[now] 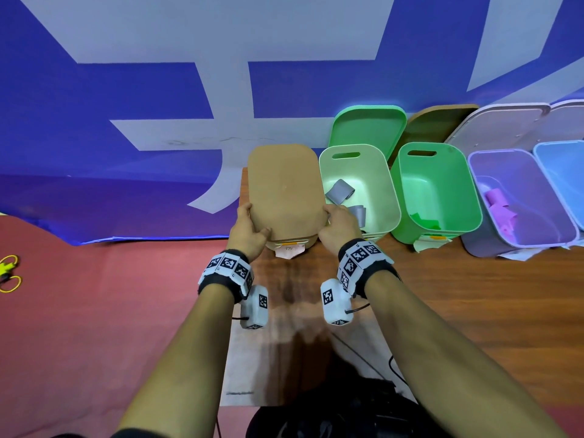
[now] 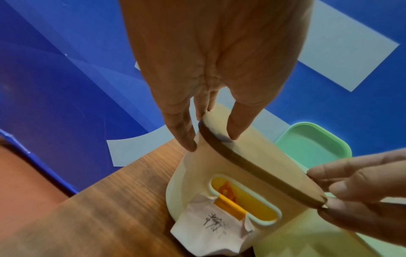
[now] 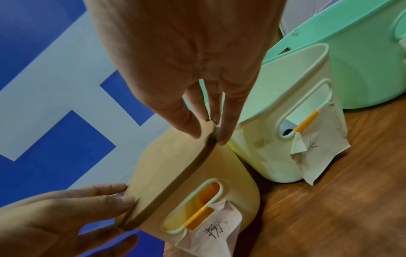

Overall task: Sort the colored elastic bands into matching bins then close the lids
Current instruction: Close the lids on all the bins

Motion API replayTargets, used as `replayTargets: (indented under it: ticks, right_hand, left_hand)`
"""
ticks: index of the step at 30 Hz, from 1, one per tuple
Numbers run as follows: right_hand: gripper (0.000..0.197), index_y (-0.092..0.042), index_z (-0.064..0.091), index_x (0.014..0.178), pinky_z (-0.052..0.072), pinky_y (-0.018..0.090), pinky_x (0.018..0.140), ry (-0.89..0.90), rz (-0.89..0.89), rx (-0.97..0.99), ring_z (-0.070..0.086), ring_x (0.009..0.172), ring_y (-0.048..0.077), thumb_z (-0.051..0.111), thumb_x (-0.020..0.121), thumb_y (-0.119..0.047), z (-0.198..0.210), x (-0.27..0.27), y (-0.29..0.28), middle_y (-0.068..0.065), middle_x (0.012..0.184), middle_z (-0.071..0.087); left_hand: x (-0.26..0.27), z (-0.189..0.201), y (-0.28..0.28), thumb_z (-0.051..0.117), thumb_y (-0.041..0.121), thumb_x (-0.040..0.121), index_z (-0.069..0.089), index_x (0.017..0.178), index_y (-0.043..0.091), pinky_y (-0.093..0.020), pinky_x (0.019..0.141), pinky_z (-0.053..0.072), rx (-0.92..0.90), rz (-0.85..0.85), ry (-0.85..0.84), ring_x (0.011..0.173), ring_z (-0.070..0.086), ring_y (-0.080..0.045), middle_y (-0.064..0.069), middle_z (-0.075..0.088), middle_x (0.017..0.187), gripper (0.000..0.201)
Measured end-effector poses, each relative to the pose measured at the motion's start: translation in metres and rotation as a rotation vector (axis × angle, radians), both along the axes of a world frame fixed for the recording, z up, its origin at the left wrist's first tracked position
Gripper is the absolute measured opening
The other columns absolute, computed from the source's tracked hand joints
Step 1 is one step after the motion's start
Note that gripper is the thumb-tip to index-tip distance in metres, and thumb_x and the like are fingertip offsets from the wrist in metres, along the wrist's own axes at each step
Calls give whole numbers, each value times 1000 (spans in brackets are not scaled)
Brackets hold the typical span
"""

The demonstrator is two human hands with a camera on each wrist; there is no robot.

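Observation:
A tan lid (image 1: 284, 191) lies on top of the yellow bin (image 2: 193, 179) at the table's left end. My left hand (image 1: 252, 226) pinches the lid's near left corner, thumb (image 2: 239, 125) on top and the other fingers (image 2: 182, 133) against the edge. My right hand (image 1: 335, 222) pinches the near right corner (image 3: 208, 132) the same way. Something orange (image 2: 226, 189) shows through the bin's handle slot. To the right stand open bins: a pale one (image 1: 388, 184) with grey bands (image 1: 339, 191), a green one (image 1: 467, 191) with green bands (image 1: 423, 218), and a purple one (image 1: 543, 197) with purple bands (image 1: 497, 199).
A blue bin (image 1: 562, 172) stands at the far right. A green lid (image 1: 369, 128), a brown lid (image 1: 439, 121) and a lilac lid (image 1: 499, 124) lean on the blue wall banner behind the bins. Paper labels (image 2: 211, 226) hang from the bins' fronts. The wooden table (image 1: 458, 295) ends just left of the yellow bin.

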State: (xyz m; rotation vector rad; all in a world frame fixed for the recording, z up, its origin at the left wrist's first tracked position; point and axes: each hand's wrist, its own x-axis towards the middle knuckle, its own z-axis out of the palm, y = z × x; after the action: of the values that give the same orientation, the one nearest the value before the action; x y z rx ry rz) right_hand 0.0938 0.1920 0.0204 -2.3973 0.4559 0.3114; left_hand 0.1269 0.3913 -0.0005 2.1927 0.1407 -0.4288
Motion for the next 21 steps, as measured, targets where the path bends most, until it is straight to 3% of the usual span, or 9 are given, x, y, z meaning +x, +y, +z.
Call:
replayTargets:
  ticks: [9, 12, 17, 21]
  right_hand:
    - [30, -2, 61, 117, 41, 27, 89, -2, 51, -48, 55, 115, 33, 52, 89, -5, -2, 1, 6, 15, 132, 49]
    - [32, 0, 60, 119, 44, 30, 95, -7, 54, -38, 55, 115, 30, 53, 89, -7, -4, 0, 8, 12, 137, 46]
    - [31, -2, 61, 116, 46, 31, 95, -10, 67, -40, 54, 116, 33, 54, 87, -8, -2, 4, 8, 11, 134, 50]
    - [37, -1, 60, 123, 44, 41, 103, -12, 34, -30, 48, 124, 36, 56, 88, -11, -3, 7, 11, 15, 134, 51]
  left_hand:
    - [3, 0, 3, 67, 9, 88, 25, 148, 14, -30, 95, 40, -6, 33, 11, 125, 52, -31, -11, 50, 142, 73]
    - [5, 1, 2, 68, 9, 88, 25, 149, 15, -31, 98, 40, -15, 34, 25, 126, 52, -30, -11, 50, 142, 75]
    - [7, -2, 1, 72, 14, 85, 24, 148, 16, -38, 104, 43, -22, 82, 43, 126, 51, -31, -11, 50, 141, 79]
    - [10, -4, 3, 73, 15, 84, 24, 149, 17, -40, 106, 43, -31, 84, 39, 125, 52, -31, -11, 50, 141, 81]
